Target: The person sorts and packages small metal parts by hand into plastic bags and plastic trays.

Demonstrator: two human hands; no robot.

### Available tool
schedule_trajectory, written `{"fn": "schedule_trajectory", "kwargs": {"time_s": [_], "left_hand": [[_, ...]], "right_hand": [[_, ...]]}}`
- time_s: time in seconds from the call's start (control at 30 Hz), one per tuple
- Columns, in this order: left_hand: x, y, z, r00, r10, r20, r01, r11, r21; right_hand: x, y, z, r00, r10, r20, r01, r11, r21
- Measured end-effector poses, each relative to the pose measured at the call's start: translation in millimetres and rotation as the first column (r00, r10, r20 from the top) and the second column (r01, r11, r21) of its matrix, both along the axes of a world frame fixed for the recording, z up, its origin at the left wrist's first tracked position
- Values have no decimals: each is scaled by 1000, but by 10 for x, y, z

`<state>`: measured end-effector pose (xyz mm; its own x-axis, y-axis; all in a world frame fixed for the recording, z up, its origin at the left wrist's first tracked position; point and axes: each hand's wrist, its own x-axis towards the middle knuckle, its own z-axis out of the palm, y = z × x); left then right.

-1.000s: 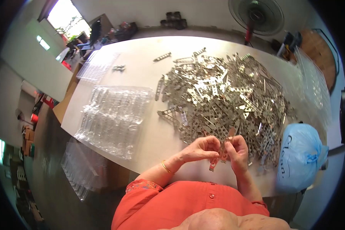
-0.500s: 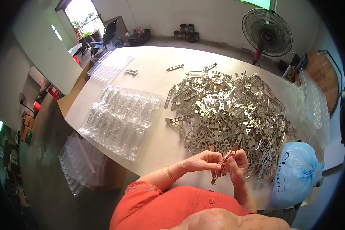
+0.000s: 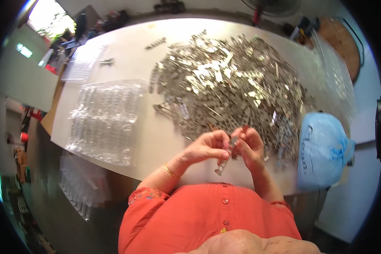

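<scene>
A perforated metal strip (image 3: 221, 166) slants between my two hands, above the near side of the table. The fingers of my left hand (image 3: 205, 149) are pinched on its lower part. My right hand (image 3: 250, 148) is closed around the upper end, and its fingers cover part of the strip. Just beyond both hands spreads a large heap of similar flat metal strips (image 3: 224, 89) with holes, blurred in places.
Transparent plastic trays (image 3: 108, 122) lie on the left of the white table (image 3: 156, 139), another tray (image 3: 84, 63) behind them. At the right are a blue plastic bag (image 3: 321, 148) marked in black and plastic sheeting (image 3: 332, 72). A few strips (image 3: 155, 42) lie apart at the back.
The view has tilted downward, so the table sits higher in the picture. Both hands still hold the strip, which is now turned and angled differently between the fingers.
</scene>
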<state>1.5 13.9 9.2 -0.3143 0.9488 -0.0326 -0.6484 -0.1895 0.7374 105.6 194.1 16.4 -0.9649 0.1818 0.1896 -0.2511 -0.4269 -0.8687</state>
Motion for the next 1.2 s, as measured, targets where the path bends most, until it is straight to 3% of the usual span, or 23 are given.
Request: {"fn": "schedule_trajectory", "kwargs": {"time_s": [0.17, 0.23, 0.37, 0.43, 0.5, 0.6, 0.67, 0.9, 1.2], "left_hand": [[-36, -15, 61, 998, 48, 29, -48, 999, -19], [-45, -4, 21, 986, 167, -9, -167, 985, -38], [-75, -3, 20, 967, 255, -11, -255, 964, -77], [-73, 0, 46, 948, 315, -40, -317, 940, -123], [-54, 14, 85, 938, 334, -94, -345, 926, -151], [-39, 27, 93, 922, 365, -129, -383, 908, -172], [-31, 26, 94, 892, 373, -255, -426, 882, -199], [-19, 30, 89, 890, 371, -263, -426, 884, -194], [-86, -26, 49, 953, 270, -134, -292, 937, -189]], "right_hand": [[-8, 6, 10, 999, -48, 22, 48, 999, 9], [15, 46, 40, 996, -68, 62, 67, 998, 13], [16, 80, 24, 988, -82, 134, 82, 997, 5], [17, 77, 53, 982, -77, 173, 73, 997, 32], [16, 69, 46, 966, 50, 255, -36, 998, -60], [-4, 2, 80, 945, 59, 323, -32, 996, -86], [-6, -10, 48, 944, 44, 328, -34, 999, -36], [-36, -2, 40, 941, 62, 333, -83, 995, 49], [-32, -15, 34, 937, 108, 331, -124, 992, 30]]}}
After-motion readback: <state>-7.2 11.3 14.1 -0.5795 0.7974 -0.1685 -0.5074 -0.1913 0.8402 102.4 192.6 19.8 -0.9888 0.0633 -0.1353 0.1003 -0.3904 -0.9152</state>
